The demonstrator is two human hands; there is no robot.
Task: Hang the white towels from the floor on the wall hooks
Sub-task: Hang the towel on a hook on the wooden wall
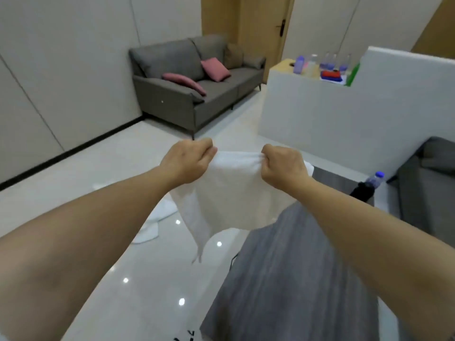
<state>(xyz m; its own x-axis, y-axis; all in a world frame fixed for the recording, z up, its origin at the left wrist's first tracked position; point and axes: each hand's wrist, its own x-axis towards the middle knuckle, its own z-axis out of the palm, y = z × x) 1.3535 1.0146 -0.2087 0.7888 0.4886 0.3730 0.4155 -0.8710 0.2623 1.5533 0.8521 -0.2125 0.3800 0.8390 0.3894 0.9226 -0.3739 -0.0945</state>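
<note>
Head view: a white towel (236,193) hangs in the air in front of the person, stretched by its top edge between both hands. The cloth is plain white, soft and slightly rumpled; its upper hem is bunched into folds where the fingers hold it, and the rest falls loose. The lower left corner drops into a long narrow point over the floor, while the lower right part hangs in front of a grey worktop (290,279) with a wood-grain surface.

The left hand (189,161) has a closed grip on the towel's upper left corner, fingers curled round the bunched hem. The right hand (283,166) grips the upper right corner the same way, with a small flap of cloth showing past its knuckles. Both bare forearms reach in from the bottom corners of the picture.

More white towels (157,217) lie crumpled on the glossy pale floor (110,168), below and to the left of the held one, and ceiling lights reflect in the tiles.

Farther off, a grey sofa (197,82) with pink cushions (215,68) stands against the light panelled wall. A white partition (344,119) to the right carries several bottles (299,65) and a red item, too blurred to identify. A clear bottle with a blue cap (375,178) stands near the worktop's far end, beside a dark grey seat (428,188).
</note>
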